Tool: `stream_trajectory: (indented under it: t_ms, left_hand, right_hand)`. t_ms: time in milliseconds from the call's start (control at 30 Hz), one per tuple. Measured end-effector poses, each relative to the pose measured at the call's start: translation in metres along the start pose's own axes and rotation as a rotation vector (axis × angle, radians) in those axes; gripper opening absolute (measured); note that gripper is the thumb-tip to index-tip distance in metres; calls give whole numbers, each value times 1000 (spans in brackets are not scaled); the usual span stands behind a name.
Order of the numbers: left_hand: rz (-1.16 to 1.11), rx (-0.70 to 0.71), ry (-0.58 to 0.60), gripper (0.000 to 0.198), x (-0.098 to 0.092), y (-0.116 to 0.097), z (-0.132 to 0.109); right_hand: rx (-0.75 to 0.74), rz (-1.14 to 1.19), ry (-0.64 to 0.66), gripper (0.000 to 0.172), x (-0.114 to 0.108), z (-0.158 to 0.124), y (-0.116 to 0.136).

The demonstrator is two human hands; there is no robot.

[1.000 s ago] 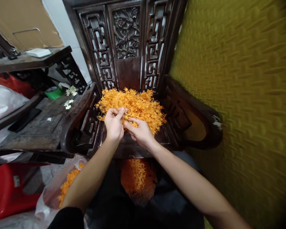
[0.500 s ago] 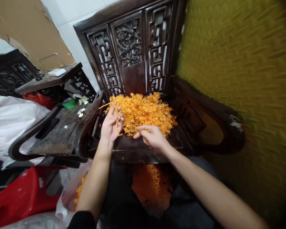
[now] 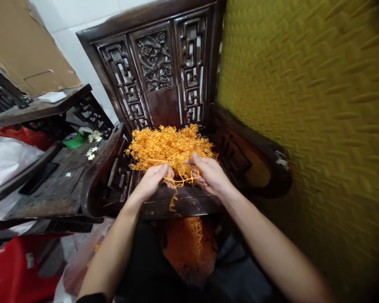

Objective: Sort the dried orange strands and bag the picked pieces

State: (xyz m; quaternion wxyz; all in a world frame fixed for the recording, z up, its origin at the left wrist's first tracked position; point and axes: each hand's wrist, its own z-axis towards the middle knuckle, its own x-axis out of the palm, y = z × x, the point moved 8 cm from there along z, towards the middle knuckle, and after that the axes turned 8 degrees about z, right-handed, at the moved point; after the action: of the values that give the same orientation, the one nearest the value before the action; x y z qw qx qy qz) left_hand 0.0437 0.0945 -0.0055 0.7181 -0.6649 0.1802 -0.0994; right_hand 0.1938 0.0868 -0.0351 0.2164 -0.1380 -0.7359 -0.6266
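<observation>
A heap of thin, branching orange plastic stems (image 3: pixel 170 145) lies on the dark wooden chair seat (image 3: pixel 189 206). In front of the heap, my left hand (image 3: pixel 156 179) pinches an orange branched stem (image 3: pixel 178 184), one part of which dangles over the seat's front edge. My right hand (image 3: pixel 210 173) has its fingers curled around the other side of this stem, so it spans the gap between both hands. The fingertips of the right hand are partly hidden.
The chair's carved back (image 3: pixel 159 63) rises behind the heap, with an armrest (image 3: pixel 281 168) beside the yellow textured wall (image 3: pixel 303 84). A side table (image 3: pixel 63 181) at left bears small pale pieces and green tape (image 3: pixel 74 141). A red plastic chair (image 3: pixel 15 269) stands lower left. More orange stems (image 3: pixel 196 235) lie below the seat.
My left hand has come down and right from its raised position, turning palm-down. My right hand has closed on the stem, now stretched between both hands. The view has shifted right.
</observation>
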Motion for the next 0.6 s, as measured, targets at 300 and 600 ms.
stream_trajectory:
  t_ms: [300,600]
  left_hand:
    - [130,-63,287,48,10,9,-5]
    - [24,-128,-166,32,-13,11,1]
  right_hand:
    - [-401,-575,-32,38,1,-6,35]
    - [-600,-988,30,23,14,-8,35]
